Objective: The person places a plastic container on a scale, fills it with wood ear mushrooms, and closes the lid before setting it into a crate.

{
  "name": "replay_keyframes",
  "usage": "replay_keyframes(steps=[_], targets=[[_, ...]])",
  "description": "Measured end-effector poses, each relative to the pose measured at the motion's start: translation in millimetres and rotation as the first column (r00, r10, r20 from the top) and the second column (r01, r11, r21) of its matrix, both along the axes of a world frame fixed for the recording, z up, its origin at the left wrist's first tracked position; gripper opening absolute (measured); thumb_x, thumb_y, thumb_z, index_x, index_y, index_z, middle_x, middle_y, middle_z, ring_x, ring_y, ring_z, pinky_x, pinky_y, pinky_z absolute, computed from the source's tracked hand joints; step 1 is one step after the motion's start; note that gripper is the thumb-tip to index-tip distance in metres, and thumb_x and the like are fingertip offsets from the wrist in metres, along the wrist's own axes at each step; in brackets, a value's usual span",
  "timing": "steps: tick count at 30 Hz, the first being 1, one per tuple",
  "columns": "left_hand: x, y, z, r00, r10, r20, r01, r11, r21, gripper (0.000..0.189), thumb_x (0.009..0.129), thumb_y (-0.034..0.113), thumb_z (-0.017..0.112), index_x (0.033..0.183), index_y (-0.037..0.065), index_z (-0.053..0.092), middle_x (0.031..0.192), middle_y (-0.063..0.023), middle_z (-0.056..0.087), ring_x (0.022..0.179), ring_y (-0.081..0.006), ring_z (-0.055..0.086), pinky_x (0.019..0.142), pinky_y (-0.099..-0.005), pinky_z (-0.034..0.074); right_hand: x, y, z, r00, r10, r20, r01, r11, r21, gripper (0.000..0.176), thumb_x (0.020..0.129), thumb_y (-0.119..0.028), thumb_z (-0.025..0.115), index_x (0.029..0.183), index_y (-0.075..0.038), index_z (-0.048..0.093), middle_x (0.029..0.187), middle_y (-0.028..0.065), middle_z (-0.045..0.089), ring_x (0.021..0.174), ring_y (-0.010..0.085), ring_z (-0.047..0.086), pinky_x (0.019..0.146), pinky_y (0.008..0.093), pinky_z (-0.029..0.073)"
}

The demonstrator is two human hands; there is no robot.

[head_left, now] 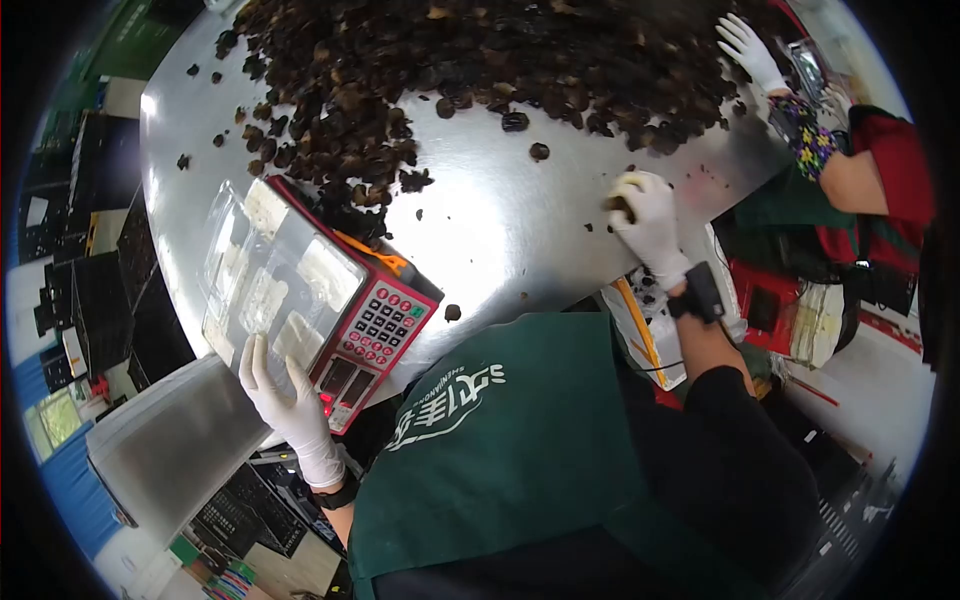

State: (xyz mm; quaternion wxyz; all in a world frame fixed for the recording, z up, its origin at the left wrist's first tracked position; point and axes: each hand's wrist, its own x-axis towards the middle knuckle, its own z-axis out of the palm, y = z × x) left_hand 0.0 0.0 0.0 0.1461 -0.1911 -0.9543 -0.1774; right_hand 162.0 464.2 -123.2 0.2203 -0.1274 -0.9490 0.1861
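"At the scale (384, 322), how are the hands?"
"Left hand (290, 410) spread by the clear plastic (222, 240), best kept light; right hand (648, 220) pinches a dark piece (621, 207) over the steel table (480, 215)."

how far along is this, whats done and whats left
Looks early. Done: the clear plastic tray sits on the scale. In hand: the right hand holds a dark piece; the left hand is at the tray's edge. Remaining: a big pile of dark pieces lies on the table, with none visible in the tray.
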Motion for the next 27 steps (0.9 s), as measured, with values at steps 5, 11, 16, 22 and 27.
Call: replay_keyframes(steps=[5,11,16,22,27], targets=[[3.7,-1.3,3.4,1.000,0.000,-0.009,-0.001,1.000,-0.015,0.042,0.090,0.000,0.063,0.131,0.002,0.058,0.132,-0.0177,0.056,0.124,-0.0346,0.054,0.106,-0.0430,0.042,116.8,60.3,-4.8,0.962,-0.274,0.017,0.270,0.957,0.107,0.022,0.068,-0.003,0.066,0.090,-0.007,0.065,0.102,0.0110,0.064,0.102,0.0338,0.058,0.089,0.0432,0.048],[0.1,-4.2,1.9,1.000,0.031,-0.001,-0.031,0.999,0.007,0.038,0.094,0.006,0.062,0.131,0.001,0.058,0.132,-0.0180,0.056,0.126,-0.0344,0.052,0.109,-0.0419,0.039,102.3,62.5,26.4,0.900,-0.426,-0.088,0.433,0.856,0.283,0.040,0.074,-0.015,0.076,0.112,-0.011,0.066,0.119,0.0103,0.064,0.108,0.0323,0.060,0.093,0.0430,0.047],[-1.3,9.3,6.7,0.999,-0.047,0.004,0.047,0.998,-0.040,0.045,0.088,0.001,0.066,0.132,0.003,0.057,0.130,-0.0179,0.057,0.122,-0.0357,0.055,0.105,-0.0426,0.043,-47.2,-20.3,17.9,0.996,-0.062,-0.062,0.058,0.996,-0.068,0.044,0.079,-0.016,0.071,0.122,-0.011,0.064,0.132,0.0117,0.058,0.123,0.0300,0.053,0.106,0.0413,0.042],[3.9,9.7,7.5,1.000,0.001,0.016,0.000,1.000,-0.024,0.046,0.088,-0.001,0.065,0.133,0.005,0.057,0.132,-0.0169,0.056,0.124,-0.0339,0.054,0.105,-0.0423,0.042,-88.4,-20.1,-23.8,0.987,0.152,-0.056,-0.155,0.987,-0.054,0.010,0.076,-0.006,0.059,0.085,-0.004,0.062,0.095,0.0121,0.060,0.096,0.0333,0.056,0.084,0.0429,0.048],[6.8,-6.6,-0.1,0.999,0.049,0.021,-0.049,0.999,0.017,0.044,0.090,0.001,0.064,0.133,0.005,0.058,0.132,-0.0166,0.056,0.124,-0.0332,0.053,0.105,-0.0413,0.042,21.8,48.9,2.4,0.975,-0.160,0.152,0.126,0.968,0.215,0.007,0.071,-0.004,0.063,0.076,-0.009,0.064,0.087,0.0083,0.062,0.087,0.0316,0.058,0.076,0.0426,0.047]])
